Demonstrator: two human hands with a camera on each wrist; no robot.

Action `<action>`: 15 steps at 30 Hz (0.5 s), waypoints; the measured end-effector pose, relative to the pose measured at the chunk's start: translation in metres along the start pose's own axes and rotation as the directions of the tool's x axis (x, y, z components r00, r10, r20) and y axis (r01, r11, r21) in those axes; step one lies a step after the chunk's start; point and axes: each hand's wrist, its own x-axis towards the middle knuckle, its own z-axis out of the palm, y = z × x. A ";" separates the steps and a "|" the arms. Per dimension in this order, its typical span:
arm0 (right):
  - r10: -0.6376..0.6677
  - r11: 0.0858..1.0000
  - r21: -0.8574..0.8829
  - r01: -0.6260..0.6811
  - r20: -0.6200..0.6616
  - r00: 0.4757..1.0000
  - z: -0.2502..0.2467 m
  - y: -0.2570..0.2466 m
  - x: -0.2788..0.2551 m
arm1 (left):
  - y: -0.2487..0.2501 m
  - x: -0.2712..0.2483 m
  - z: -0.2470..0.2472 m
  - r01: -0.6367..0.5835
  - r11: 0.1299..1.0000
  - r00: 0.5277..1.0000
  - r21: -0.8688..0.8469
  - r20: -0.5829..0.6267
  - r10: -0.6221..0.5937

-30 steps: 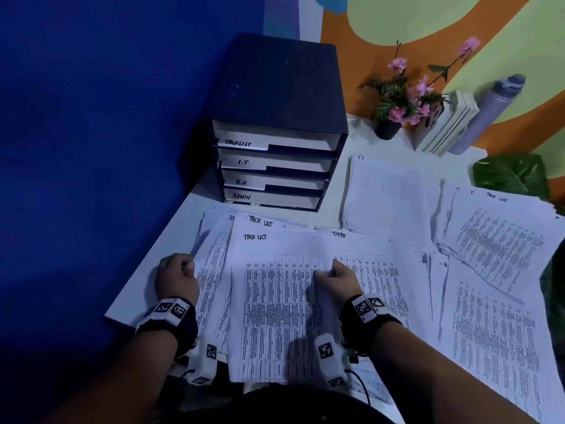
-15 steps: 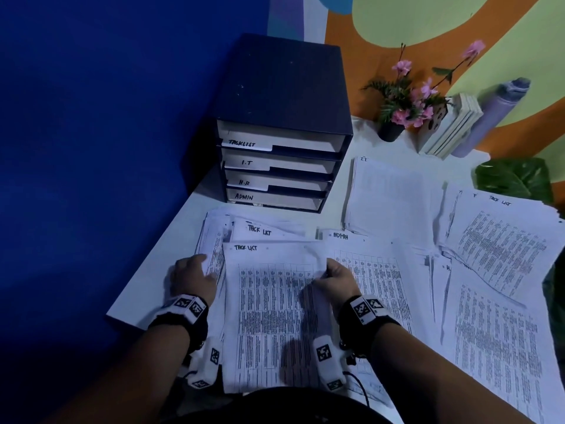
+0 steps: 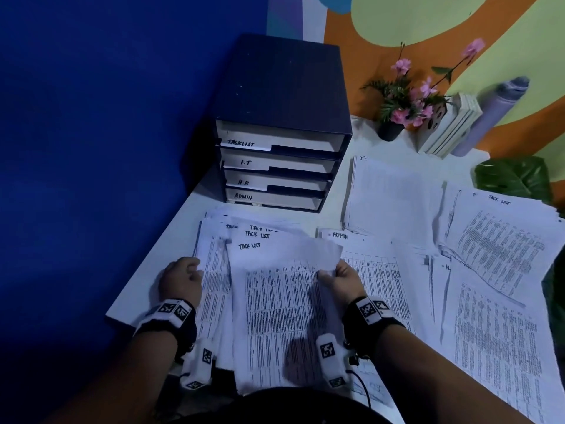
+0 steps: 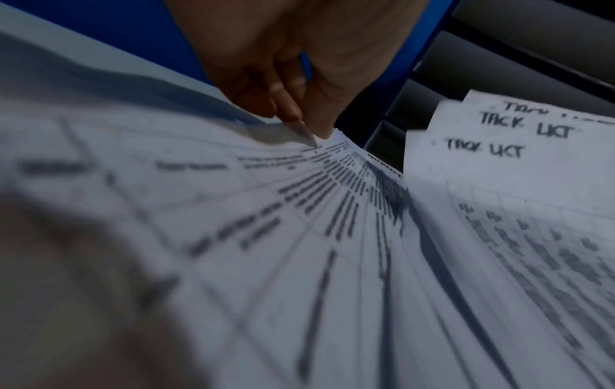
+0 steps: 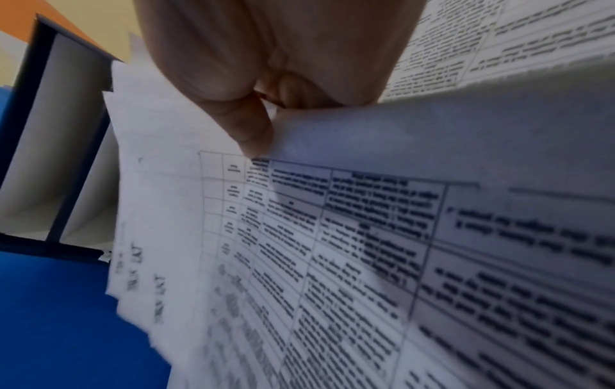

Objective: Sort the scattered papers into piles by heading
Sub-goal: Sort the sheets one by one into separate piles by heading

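Several sheets headed TASK LIST (image 3: 275,304) lie fanned at the table's near left. My left hand (image 3: 183,278) pinches the left edge of that stack (image 4: 332,168) between thumb and fingers (image 4: 292,110). My right hand (image 3: 342,278) grips the stack's right edge (image 5: 399,136), thumb (image 5: 253,136) on top, and that edge is lifted and curled. To the right lie a sheet headed ADMIN (image 3: 376,270), an I.T pile (image 3: 391,197) and another TASK LIST pile (image 3: 501,243).
A dark drawer unit (image 3: 281,123) labelled TASKLIST, I.T, H.R, ADMIN stands at the back of the white table (image 3: 159,270). A flower pot (image 3: 391,127), books (image 3: 449,127) and a grey bottle (image 3: 495,111) stand at the far right. A blue wall is on the left.
Both hands have drawn the TASK LIST sheets together toward me. My right hand has lifted the stack's right edge. My left hand has moved in onto the left edge.
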 end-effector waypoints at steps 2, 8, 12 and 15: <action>-0.063 0.997 -0.051 0.064 0.023 0.998 0.001 0.000 -0.001 | 0.002 -0.001 -0.001 0.009 1.000 0.999 -0.018 0.032 -0.009; -0.040 0.996 -0.081 0.043 0.034 0.999 0.006 0.002 -0.006 | 0.013 -0.004 0.002 0.121 0.993 0.975 0.012 0.188 -0.121; -0.008 0.997 -0.079 0.007 -0.008 1.000 0.009 0.001 -0.003 | 0.022 -0.007 0.003 0.035 0.996 0.986 0.080 0.162 -0.048; -0.002 0.999 -0.035 0.002 -0.011 1.000 0.010 -0.001 0.001 | 0.027 -0.010 0.002 0.037 0.999 0.983 -0.039 0.181 -0.029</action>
